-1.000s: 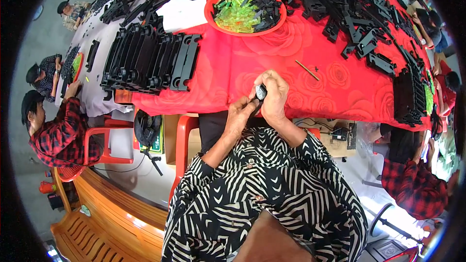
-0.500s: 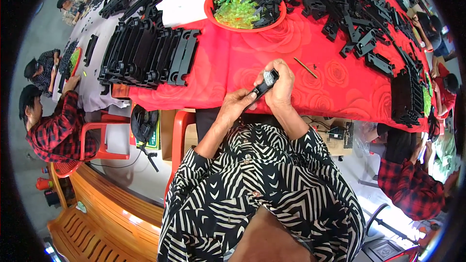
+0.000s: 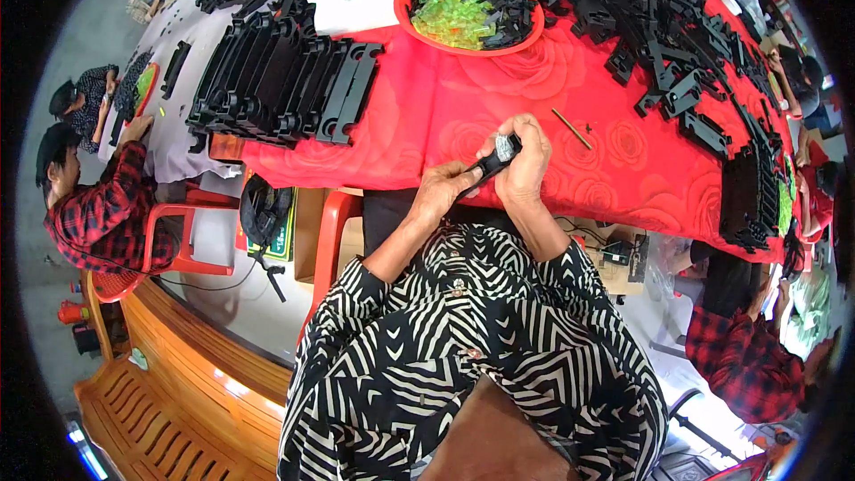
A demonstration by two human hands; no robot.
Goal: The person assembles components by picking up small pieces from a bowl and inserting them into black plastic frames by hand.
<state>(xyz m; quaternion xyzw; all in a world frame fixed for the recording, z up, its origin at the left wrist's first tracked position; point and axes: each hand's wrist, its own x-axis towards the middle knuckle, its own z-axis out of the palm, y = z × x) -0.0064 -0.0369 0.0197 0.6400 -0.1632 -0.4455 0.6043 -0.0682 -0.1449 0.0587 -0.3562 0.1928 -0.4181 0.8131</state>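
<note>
Just over the near edge of the red-covered table, both hands are closed on a slim black plastic part [image 3: 485, 167]. My left hand [image 3: 438, 191] grips its lower end, with the thumb along the top. Fingers of my right hand [image 3: 525, 160] wrap round its upper end. A shiny grey-white patch [image 3: 505, 148] shows beside the right fingers; whether it belongs to the part or covers a fingertip I cannot make out. Beyond the right hand, a thin brass-coloured rod [image 3: 572, 128] lies on the flowered cloth [image 3: 499, 89].
A red-rimmed bowl [image 3: 537, 31] holds yellow-green and black small pieces. Left of it are a white sheet [image 3: 354, 4] and a row of black plastic frames [image 3: 294, 80]. Loose black parts [image 3: 659, 44] heap at the right. Co-workers sit on both sides; a red chair [image 3: 334, 223] is near.
The table and its contents have shifted slightly in the view. Both hands keep hold of the black part, which has turned a little, with its lower end more covered by the left fingers.
</note>
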